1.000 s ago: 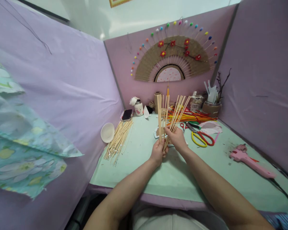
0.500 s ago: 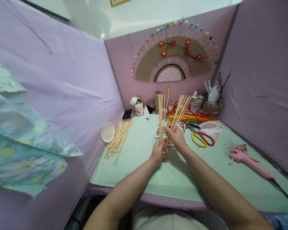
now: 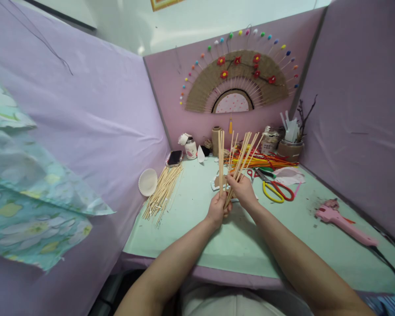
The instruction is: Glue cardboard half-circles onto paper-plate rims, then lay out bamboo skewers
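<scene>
Thin wooden sticks stand fanned out between my hands over the middle of the table. My left hand is closed around their lower ends, with a few sticks upright on the left side. Higher up, my right hand pinches the slanted sticks that lean right. Behind my hands lies a small brown and white piece, partly hidden. A pile of similar sticks rests on the table to the left.
Right of my hands lie scissors with yellow and red handles. A pink glue gun with a black cord is farther right. At the left are a white bowl and a phone. Coloured strips and jars stand behind.
The upper ends of the slanted sticks have spread and shifted slightly, with a middle group now leaning more to the right. Both hands stay in nearly the same place.
</scene>
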Demonstrator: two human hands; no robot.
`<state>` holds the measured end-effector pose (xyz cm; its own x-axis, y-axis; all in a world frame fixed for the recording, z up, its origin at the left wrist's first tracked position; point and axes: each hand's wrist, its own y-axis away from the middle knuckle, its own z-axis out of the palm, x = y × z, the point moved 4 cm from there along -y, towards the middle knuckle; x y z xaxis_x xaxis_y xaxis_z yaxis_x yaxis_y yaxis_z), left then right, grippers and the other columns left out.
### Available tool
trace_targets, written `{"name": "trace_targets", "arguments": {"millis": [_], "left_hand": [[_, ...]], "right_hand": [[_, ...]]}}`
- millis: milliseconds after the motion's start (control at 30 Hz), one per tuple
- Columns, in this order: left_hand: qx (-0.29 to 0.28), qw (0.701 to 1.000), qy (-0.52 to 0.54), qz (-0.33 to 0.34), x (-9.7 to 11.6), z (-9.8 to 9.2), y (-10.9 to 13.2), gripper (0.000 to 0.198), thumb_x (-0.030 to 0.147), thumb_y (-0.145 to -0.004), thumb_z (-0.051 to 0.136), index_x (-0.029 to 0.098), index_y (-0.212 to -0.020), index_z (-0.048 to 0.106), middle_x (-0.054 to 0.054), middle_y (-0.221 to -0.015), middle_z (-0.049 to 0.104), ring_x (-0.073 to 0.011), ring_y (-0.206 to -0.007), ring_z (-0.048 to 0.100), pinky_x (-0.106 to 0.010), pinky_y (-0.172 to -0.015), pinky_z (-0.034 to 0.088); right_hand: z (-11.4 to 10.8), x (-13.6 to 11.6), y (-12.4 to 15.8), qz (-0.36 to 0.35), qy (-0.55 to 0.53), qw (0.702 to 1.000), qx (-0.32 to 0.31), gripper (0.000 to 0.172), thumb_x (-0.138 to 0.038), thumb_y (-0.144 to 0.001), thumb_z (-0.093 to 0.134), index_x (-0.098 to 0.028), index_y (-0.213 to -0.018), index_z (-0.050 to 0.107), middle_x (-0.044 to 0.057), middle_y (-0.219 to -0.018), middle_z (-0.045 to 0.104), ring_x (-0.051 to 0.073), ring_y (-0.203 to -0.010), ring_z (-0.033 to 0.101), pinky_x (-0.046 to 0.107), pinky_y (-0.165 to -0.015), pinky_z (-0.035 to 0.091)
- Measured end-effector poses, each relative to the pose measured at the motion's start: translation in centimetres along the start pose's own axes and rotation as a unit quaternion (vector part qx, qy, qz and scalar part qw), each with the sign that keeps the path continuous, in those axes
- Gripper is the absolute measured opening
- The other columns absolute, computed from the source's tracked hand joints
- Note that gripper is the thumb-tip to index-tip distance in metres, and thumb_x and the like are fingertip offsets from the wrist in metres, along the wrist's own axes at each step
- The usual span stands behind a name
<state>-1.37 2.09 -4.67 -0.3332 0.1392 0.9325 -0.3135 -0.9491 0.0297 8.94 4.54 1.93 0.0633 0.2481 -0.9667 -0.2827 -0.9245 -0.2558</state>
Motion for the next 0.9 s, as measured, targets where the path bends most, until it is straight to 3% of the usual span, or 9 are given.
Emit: {"name": "trace_targets", "arguments": {"millis": [200,400,733,900], "left_hand": [[-0.012,1.0,-0.007,-0.009,0.42,0.37,0.35,0.059,0.074,-0.069,0.057,0.019,-0.088,0.048,0.008,-0.046,0.047,-0.003,-0.031,0.019,-0.018,-0.034,0.009],[-0.031,0.999,-0.012,-0.013,0.33,0.47,0.37,0.06,0.075,-0.07,0.056,0.018,-0.087,0.049,0.007,-0.046,0.047,-0.0031,-0.031,0.019,-0.019,-0.034,0.01],[-0.028,1.0,0.0,-0.013,-0.01,0.31,0.18,0.06,0.074,-0.071,0.055,0.018,-0.091,0.048,0.008,-0.045,0.046,-0.0035,-0.031,0.017,-0.018,-0.034,0.008],[-0.016,1.0,0.002,-0.014,0.25,0.41,0.26,0.059,0.075,-0.072,0.054,0.019,-0.09,0.048,0.008,-0.045,0.046,-0.0037,-0.031,0.018,-0.018,-0.034,0.008]], "right_hand": [[0.16,0.05,0.13,0.013,-0.01,1.0,-0.013,0.022,-0.041,-0.069,0.061,-0.021,-0.066,0.053,-0.004,-0.056,0.05,0.014,-0.056,0.046,0.028,-0.056,0.039],[0.27,-0.16,0.29,0.038,-0.038,0.998,-0.036,0.031,-0.048,-0.068,0.064,-0.019,-0.077,0.061,-0.002,-0.057,0.054,0.014,-0.05,0.045,0.027,-0.046,0.035],[-0.01,-0.02,0.15,0.006,-0.017,1.0,-0.007,0.03,-0.047,-0.069,0.064,-0.017,-0.073,0.063,0.002,-0.066,0.062,0.018,-0.066,0.056,0.03,-0.065,0.044],[0.02,0.62,0.02,0.025,-0.021,0.999,0.01,0.025,-0.042,-0.07,0.061,-0.018,-0.074,0.059,0.0,-0.064,0.059,0.017,-0.062,0.053,0.029,-0.06,0.044]]}}
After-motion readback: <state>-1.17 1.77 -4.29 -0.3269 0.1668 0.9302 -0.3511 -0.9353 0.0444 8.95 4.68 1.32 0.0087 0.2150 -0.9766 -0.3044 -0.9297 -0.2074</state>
